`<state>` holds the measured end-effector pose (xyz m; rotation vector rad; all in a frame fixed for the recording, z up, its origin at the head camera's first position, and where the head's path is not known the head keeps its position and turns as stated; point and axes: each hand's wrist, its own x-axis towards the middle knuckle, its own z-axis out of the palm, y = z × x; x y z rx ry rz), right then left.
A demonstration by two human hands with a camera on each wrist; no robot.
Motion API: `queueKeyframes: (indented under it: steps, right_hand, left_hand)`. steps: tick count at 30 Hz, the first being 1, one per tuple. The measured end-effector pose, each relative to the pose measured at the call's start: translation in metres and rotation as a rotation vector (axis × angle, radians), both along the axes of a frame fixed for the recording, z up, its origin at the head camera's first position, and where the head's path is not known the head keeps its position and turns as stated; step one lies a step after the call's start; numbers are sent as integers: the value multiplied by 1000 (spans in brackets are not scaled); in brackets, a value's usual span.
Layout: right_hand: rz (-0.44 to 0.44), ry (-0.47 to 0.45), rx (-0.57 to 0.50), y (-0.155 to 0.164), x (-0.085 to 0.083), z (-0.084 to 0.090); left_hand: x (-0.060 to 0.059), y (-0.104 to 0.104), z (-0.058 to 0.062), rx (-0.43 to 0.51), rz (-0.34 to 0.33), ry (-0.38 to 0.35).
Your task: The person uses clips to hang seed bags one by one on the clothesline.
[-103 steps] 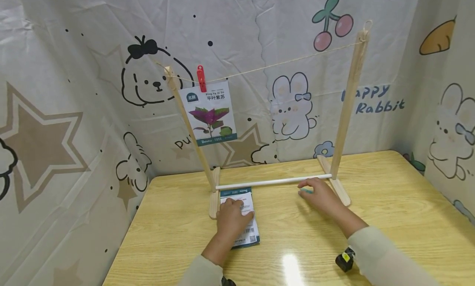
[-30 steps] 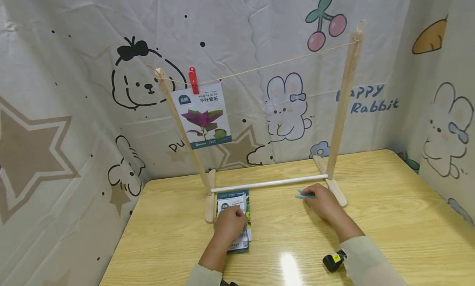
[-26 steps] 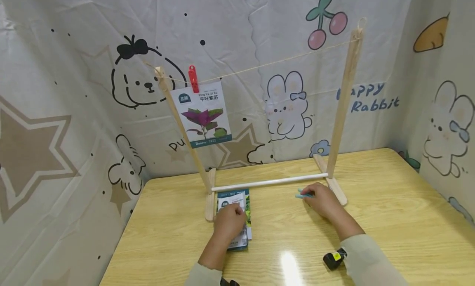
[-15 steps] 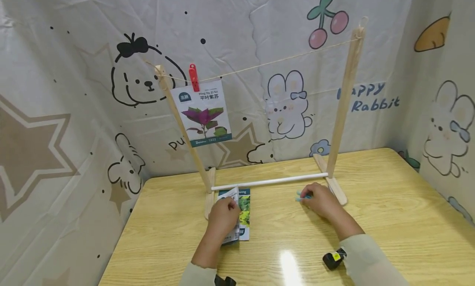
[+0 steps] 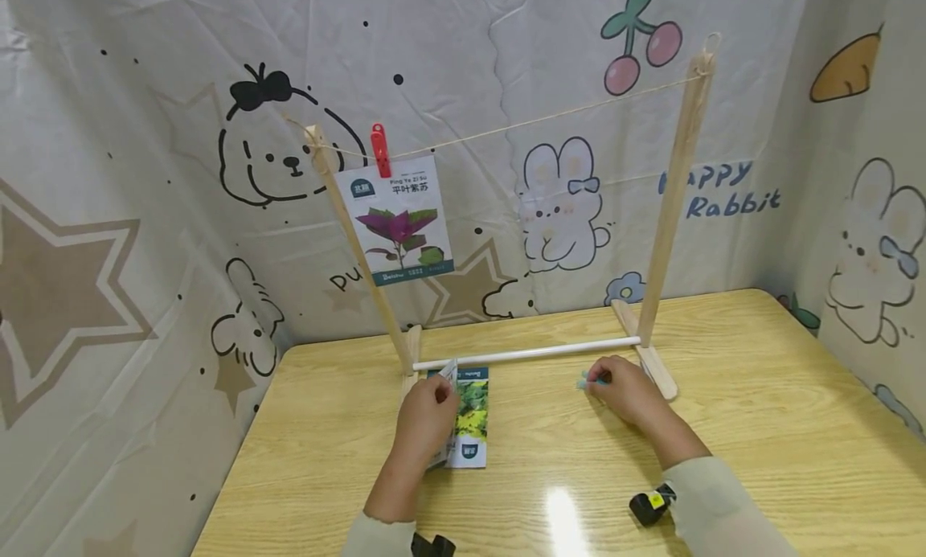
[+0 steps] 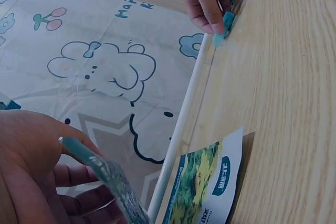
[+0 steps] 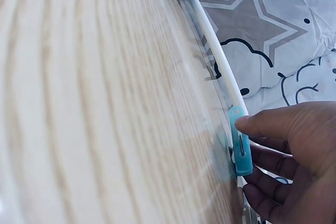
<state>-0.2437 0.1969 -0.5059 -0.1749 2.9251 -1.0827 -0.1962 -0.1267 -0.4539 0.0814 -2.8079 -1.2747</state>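
Observation:
In the head view my left hand (image 5: 425, 419) grips a seed packet (image 6: 126, 190) by its edge. It is tilted steeply, nearly on edge, over a second seed packet (image 5: 473, 416) that lies flat with a green and yellow leaf picture. Part of the flat packet is hidden behind the held one. My right hand (image 5: 624, 390) pinches a teal clothespin (image 7: 241, 148) between thumb and fingers, just above the table near the right end of the white rod. A third packet (image 5: 400, 223) with a purple plant hangs from the string (image 5: 550, 123) by a red clothespin (image 5: 380, 150).
Two wooden posts hold the string; the left post (image 5: 359, 247) and right post (image 5: 673, 211) stand on wooden feet. A white rod (image 5: 535, 353) joins them low down, behind the flat packet. A printed cloth (image 5: 470, 51) covers the wall behind the table (image 5: 564, 436).
My left hand has lifted the upper packet and turned it up toward the left, uncovering the leafy packet. My right hand stays near the right foot, still holding the teal clothespin.

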Motion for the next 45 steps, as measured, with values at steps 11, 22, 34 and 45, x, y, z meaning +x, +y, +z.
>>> queueKeyframes:
  steps: [11, 22, 34, 45]
  right_hand:
    - [-20, -13, -21, 0, 0, 2]
    - [-9, -20, -76, 0, 1, 2]
    - [-1, -11, -77, 0, 0, 2]
    - [10, -12, -100, 1, -3, 3]
  left_hand:
    - [-1, -6, 5, 33, 30, 33]
    - [-2, -12, 11, 35, 80, 34]
    - [0, -13, 17, 92, 112, 31]
    - [0, -14, 19, 120, 113, 67]
